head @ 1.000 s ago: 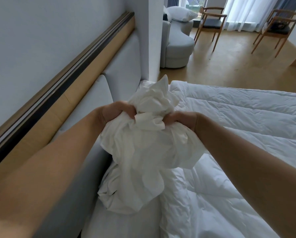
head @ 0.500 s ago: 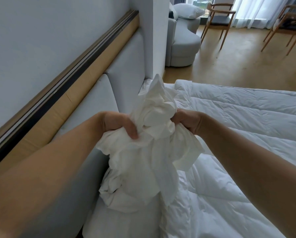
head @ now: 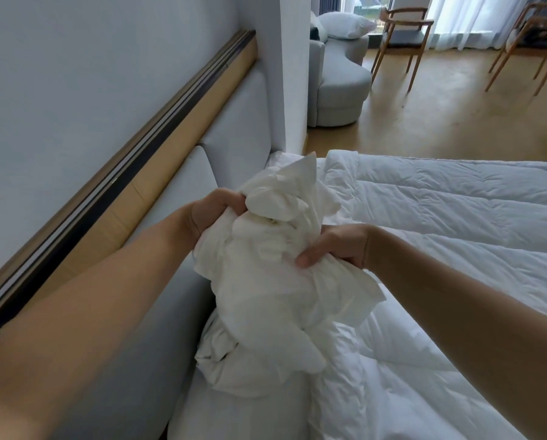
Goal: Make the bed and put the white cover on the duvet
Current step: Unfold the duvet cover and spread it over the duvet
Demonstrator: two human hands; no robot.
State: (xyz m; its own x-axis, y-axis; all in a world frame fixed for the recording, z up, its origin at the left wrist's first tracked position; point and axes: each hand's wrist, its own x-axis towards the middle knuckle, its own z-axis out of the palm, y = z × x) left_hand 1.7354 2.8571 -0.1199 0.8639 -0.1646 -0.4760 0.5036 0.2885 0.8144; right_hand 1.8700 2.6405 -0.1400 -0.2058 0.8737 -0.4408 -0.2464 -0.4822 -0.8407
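Note:
A bunched white cover [head: 275, 296] hangs in front of me above the head end of the bed. My left hand [head: 213, 214] grips its upper left folds. My right hand [head: 337, 246] grips the bunch lower on the right, thumb pressed into the cloth. The cover's loose end trails down onto the mattress near the headboard. A quilted white duvet [head: 456, 217] lies spread over the bed to the right, its near edge rumpled under the cover.
A grey padded headboard [head: 234, 134] with a wood and dark rail runs along the wall on the left. Beyond the bed are a grey armchair [head: 338, 87] with a pillow, two wooden chairs [head: 402, 42] and bare wood floor.
My right hand has shifted lower on the bunch and taken a new hold. My left hand has moved up a little. The cover is gathered tighter between them.

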